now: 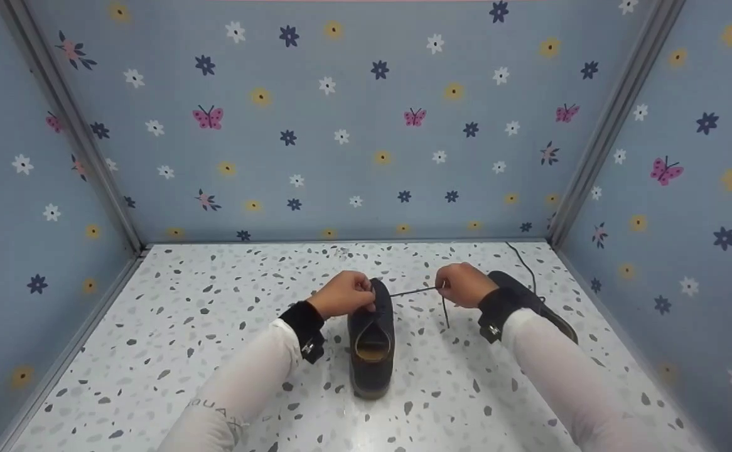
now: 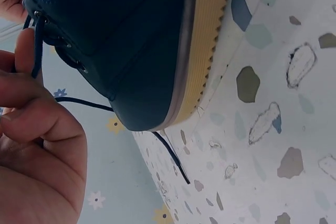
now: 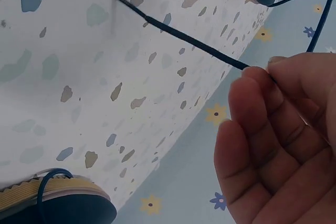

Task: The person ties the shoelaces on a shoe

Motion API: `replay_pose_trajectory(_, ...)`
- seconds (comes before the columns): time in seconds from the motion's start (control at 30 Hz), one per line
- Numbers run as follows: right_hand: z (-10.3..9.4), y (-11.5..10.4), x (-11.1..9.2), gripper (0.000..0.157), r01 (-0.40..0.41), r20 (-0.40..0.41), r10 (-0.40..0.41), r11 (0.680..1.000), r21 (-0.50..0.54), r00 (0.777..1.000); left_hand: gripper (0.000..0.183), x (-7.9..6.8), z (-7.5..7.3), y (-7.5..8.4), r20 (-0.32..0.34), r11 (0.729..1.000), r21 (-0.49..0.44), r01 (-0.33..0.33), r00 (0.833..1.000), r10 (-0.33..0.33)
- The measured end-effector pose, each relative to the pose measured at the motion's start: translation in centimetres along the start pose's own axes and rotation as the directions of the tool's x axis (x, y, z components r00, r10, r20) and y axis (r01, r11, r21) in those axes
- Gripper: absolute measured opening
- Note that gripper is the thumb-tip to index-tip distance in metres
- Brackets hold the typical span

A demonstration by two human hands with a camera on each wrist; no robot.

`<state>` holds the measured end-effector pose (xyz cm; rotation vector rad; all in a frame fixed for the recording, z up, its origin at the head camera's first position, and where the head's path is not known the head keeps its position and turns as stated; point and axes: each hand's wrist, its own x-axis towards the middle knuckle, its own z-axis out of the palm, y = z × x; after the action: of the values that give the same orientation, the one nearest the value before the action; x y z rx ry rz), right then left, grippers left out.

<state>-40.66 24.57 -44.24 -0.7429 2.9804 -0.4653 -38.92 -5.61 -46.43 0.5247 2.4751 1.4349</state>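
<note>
A dark shoe (image 1: 371,380) with a tan sole (image 2: 207,40) stands upright on the speckled surface, toe pointing away from me. My left hand (image 1: 344,294) is at its lacing, thumb and fingers pinching a dark lace (image 2: 39,45) near the eyelets (image 2: 65,45). Off to the shoe's right, my right hand (image 1: 465,287) pinches another stretch of shoelace (image 1: 413,291), drawn nearly straight out from the shoe. The loose end (image 3: 184,36) of that lace hangs below the right fingers. A second dark shoe (image 1: 557,319) lies beyond the right wrist, partly hidden by it.
The second shoe's lace (image 1: 526,263) trails toward the back wall. Blue panels with flowers and butterflies (image 1: 347,157) enclose the white speckled surface (image 1: 215,339) at the back and both sides. Metal posts (image 1: 83,138) run along the corners.
</note>
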Motion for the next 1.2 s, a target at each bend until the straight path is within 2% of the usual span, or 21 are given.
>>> replay_pose_trajectory(0.2,0.0,-0.1,0.0,0.009,-0.029,0.012,0.029,0.999,-0.030,0.999,0.008,-0.2,-0.3,-0.3,-0.007,1.000,0.001,-0.007,1.000,0.007)
replay_pose_trajectory(0.43,0.0,0.2,-0.1,0.012,-0.026,-0.049,0.023,0.997,-0.072,0.999,0.007,-0.4,-0.6,-0.8,-0.020,0.999,0.038,-0.030,0.999,0.031)
replay_pose_trajectory(0.57,-0.3,0.3,-0.2,0.012,-0.026,-0.059,0.023,0.999,-0.044,0.998,0.007,-0.4,-0.8,-1.0,-0.020,0.998,0.055,-0.042,0.999,0.043)
replay_pose_trajectory(0.7,-0.8,0.0,-0.1,0.012,-0.046,-0.058,0.049,0.998,0.045,0.997,0.008,-0.4,-0.9,-1.0,-0.026,0.997,0.056,-0.049,0.998,0.050)
replay_pose_trajectory(0.83,-1.8,-0.2,-0.3,0.014,-0.068,-0.024,0.073,0.981,0.180,0.997,0.008,-0.2,-0.7,-0.9,-0.036,0.998,0.042,-0.049,0.998,0.050)
replay_pose_trajectory(1.0,-3.0,-0.6,-0.8,0.015,-0.086,0.028,0.082,0.930,0.357,0.996,0.010,0.1,-0.4,-0.7,-0.043,0.999,0.014,-0.047,0.998,0.047)
replay_pose_trajectory(1.2,-3.2,-1.4,-1.3,0.016,-0.041,0.038,0.025,0.856,0.515,0.999,0.010,0.3,-0.1,-0.5,-0.051,0.999,-0.008,-0.040,0.998,0.039)
